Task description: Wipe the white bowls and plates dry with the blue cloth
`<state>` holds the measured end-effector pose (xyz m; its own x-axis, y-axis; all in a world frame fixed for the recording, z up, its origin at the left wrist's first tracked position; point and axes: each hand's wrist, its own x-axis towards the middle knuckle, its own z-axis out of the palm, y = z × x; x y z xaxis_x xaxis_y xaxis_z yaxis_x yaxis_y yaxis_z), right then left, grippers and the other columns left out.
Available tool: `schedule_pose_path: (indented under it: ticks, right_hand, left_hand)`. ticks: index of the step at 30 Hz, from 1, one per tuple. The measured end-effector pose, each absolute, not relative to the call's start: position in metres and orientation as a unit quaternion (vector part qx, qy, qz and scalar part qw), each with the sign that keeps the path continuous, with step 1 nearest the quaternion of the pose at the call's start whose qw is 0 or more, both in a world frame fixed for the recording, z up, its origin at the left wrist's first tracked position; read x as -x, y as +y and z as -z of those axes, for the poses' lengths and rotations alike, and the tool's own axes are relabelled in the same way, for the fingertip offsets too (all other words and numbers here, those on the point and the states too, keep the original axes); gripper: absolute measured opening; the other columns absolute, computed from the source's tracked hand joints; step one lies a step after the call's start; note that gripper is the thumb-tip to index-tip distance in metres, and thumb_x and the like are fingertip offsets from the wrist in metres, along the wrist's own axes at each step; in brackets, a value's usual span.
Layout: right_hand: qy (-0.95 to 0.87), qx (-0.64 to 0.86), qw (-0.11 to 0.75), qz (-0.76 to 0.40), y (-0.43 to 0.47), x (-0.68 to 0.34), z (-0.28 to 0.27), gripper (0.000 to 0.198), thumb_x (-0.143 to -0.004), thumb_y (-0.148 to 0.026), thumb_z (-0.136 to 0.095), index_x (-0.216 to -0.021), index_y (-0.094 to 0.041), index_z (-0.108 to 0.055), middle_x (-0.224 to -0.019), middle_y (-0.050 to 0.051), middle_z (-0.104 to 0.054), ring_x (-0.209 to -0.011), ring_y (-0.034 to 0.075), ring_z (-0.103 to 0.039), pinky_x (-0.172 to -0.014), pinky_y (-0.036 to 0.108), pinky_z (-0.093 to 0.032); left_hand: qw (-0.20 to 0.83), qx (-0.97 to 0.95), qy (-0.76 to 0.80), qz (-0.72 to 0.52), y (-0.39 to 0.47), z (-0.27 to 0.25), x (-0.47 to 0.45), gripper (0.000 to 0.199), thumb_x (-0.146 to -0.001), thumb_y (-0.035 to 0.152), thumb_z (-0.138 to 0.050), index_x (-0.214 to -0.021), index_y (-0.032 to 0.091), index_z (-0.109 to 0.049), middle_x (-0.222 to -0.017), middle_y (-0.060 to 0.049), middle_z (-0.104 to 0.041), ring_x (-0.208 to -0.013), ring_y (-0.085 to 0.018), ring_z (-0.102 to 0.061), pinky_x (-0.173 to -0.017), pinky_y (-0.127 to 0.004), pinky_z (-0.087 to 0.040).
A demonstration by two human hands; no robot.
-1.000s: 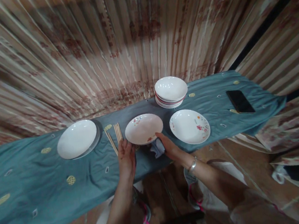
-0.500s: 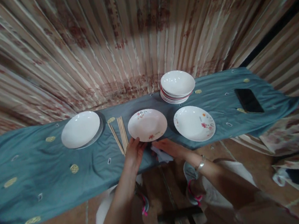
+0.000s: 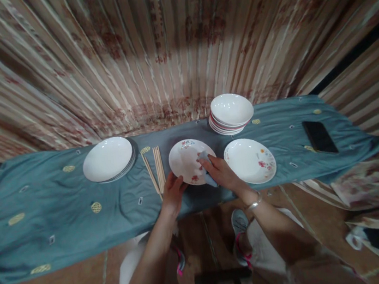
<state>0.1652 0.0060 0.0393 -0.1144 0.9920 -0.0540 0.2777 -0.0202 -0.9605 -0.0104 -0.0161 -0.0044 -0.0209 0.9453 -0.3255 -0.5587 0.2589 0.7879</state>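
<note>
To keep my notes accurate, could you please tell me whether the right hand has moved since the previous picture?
Yes; judged against the stacked bowls, the right hand has moved forward, toward them.

A black phone (image 3: 320, 137) lies on the teal tablecloth (image 3: 57, 196), with pleated, red-patterned curtains (image 3: 130, 66) behind.

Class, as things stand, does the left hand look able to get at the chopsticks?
Probably yes. The chopsticks lie close beside the left hand, with nothing covering most of their length. That hand grips the rim of a plate, though, so it would likely have to let go first.
</note>
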Motion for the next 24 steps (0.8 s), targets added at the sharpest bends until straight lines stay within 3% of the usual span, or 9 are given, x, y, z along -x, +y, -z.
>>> schedule_pose_path:
  ticks: [4, 7, 10, 12, 15, 24]
  right_hand:
    - [-0.668, 0.501, 0.383, -0.395, 0.015, -0.152, -0.022, 0.062, -0.083, -0.053, -0.063, -0.132, -0.015, -0.058, -0.138, 0.017, -0.058, -0.134, 0.033, -0.048, -0.117, 0.052, -0.031]
    - [-0.671, 0.485, 0.405, -0.387, 0.019, -0.151, -0.014, 0.065, -0.082, -0.049, -0.067, -0.139, -0.020, -0.053, -0.149, 0.012, -0.049, -0.145, 0.031, -0.034, -0.122, 0.052, -0.022]
    - [-0.688, 0.487, 0.404, -0.354, 0.021, -0.162, -0.016, 0.046, -0.087, -0.042, -0.061, -0.129, -0.023, -0.063, -0.141, 0.009, -0.058, -0.137, 0.027, -0.045, -0.118, 0.048, -0.030]
    - [-0.709, 0.482, 0.358, -0.371, 0.022, -0.173, -0.020, 0.034, -0.090, -0.037, -0.057, -0.118, -0.024, -0.070, -0.121, 0.008, -0.070, -0.114, 0.025, -0.063, -0.106, 0.044, -0.045]
    - [-0.735, 0.456, 0.294, -0.407, 0.021, -0.185, -0.023, 0.028, -0.086, -0.034, -0.062, -0.108, -0.022, -0.075, -0.105, 0.007, -0.074, -0.092, 0.022, -0.069, -0.089, 0.040, -0.053]
    - [-0.755, 0.333, 0.311, -0.471, 0.020, -0.156, -0.022, 0.028, -0.089, -0.037, -0.059, -0.107, -0.024, -0.075, -0.113, 0.006, -0.072, -0.102, 0.020, -0.067, -0.093, 0.034, -0.052]
  left_hand:
    - [0.660, -0.229, 0.435, -0.568, -0.016, 0.005, 0.010, 0.044, -0.066, 0.029, -0.081, -0.106, 0.021, -0.065, -0.104, -0.004, -0.073, -0.094, -0.020, -0.069, -0.082, -0.033, -0.057]
    - [0.658, -0.236, 0.438, -0.565, -0.016, 0.008, 0.011, 0.043, -0.068, 0.029, -0.079, -0.108, 0.022, -0.064, -0.102, -0.004, -0.072, -0.093, -0.019, -0.069, -0.083, -0.033, -0.056]
    - [0.658, -0.233, 0.441, -0.564, -0.017, 0.010, 0.011, 0.042, -0.069, 0.029, -0.078, -0.108, 0.021, -0.064, -0.103, -0.004, -0.072, -0.094, -0.019, -0.068, -0.085, -0.034, -0.055]
    - [0.660, -0.226, 0.440, -0.565, -0.018, 0.008, 0.011, 0.043, -0.067, 0.027, -0.079, -0.107, 0.020, -0.065, -0.101, -0.004, -0.072, -0.093, -0.019, -0.068, -0.086, -0.034, -0.055]
    - [0.675, -0.219, 0.427, -0.561, -0.019, 0.004, 0.012, 0.046, -0.066, 0.026, -0.081, -0.107, 0.019, -0.065, -0.099, -0.004, -0.072, -0.088, -0.017, -0.068, -0.084, -0.034, -0.056]
    - [0.680, -0.242, 0.430, -0.542, -0.020, 0.003, 0.013, 0.048, -0.067, 0.037, -0.083, -0.109, 0.020, -0.068, -0.113, -0.007, -0.072, -0.094, -0.019, -0.069, -0.083, -0.032, -0.056]
